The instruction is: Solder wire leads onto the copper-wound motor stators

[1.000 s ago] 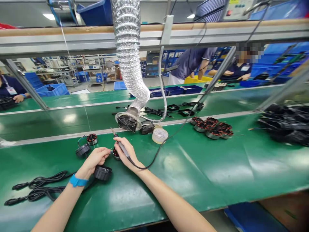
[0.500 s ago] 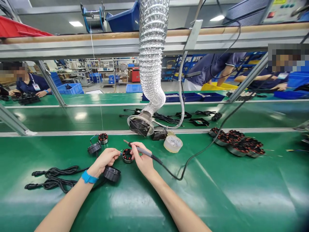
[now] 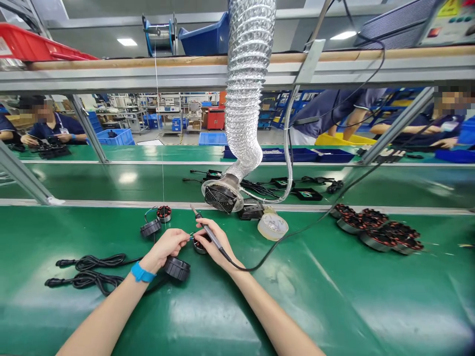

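My left hand [image 3: 171,245] is closed, pinching thin wires [image 3: 192,237] between thumb and fingertips. Across from it, my right hand [image 3: 217,243] grips a soldering iron [image 3: 210,232], whose tip points up and away from the wires. Its thumb and a fingertip meet at the same wires. Just below the fingers sits a copper-wound motor stator [image 3: 199,246], partly covered by my right hand. A round black motor housing [image 3: 177,268] with a cable lies under my left wrist. Farther back are a second stator [image 3: 164,214] and another black housing [image 3: 150,227].
A fume extraction duct [image 3: 222,195] hangs ahead, beside a roll of clear tape [image 3: 272,226]. Several stators [image 3: 378,230] are grouped at the right. Coiled black cables [image 3: 96,272] lie left. Solder wire [image 3: 162,168] runs down from a spool [image 3: 160,37]. Co-workers sit across the bench.
My right fingertips have moved from the stator's edge to the wires at my left fingers. The soldering iron is tilted more steeply. The whole view has shifted slightly.
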